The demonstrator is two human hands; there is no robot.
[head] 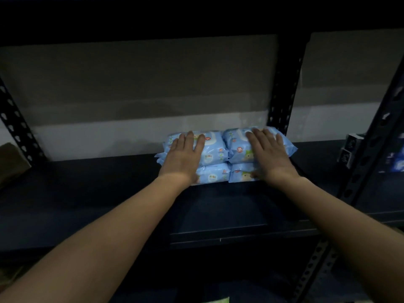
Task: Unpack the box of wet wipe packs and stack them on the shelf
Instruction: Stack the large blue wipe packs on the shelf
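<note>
Four wet wipe packs show, in two stacks side by side at the back of the shelf (pixel 218 206), near the wall and just left of the perforated upright (pixel 282 88); more may lie behind, unseen.

- Left stack (pixel 211 158): two packs. Your left hand (pixel 184 157) lies flat on the top pack, fingers extended and slightly spread, pinching nothing.
- Right stack (pixel 239 150): two packs. Your right hand (pixel 267 155) lies palm down on the top pack, fingers spread; the thumb seems to reach the lower pack's front, though it is too dim to be sure.

Step in hand, as judged: settling and squaring the stacks. Press evenly with both palms, nudge the soft packs until front edges line up and the two stacks touch, then lift straight off so the slippery film does not drag the top packs forward.

Surroundings:
- Brown object (pixel 11 165), far left on the shelf, well apart.
- Small dark boxes (pixel 349 149), in the next bay beyond the upright.
- Front post (pixel 371 138), close to your right forearm; mind it when drawing back.
- The box itself is not identifiable here.
</note>
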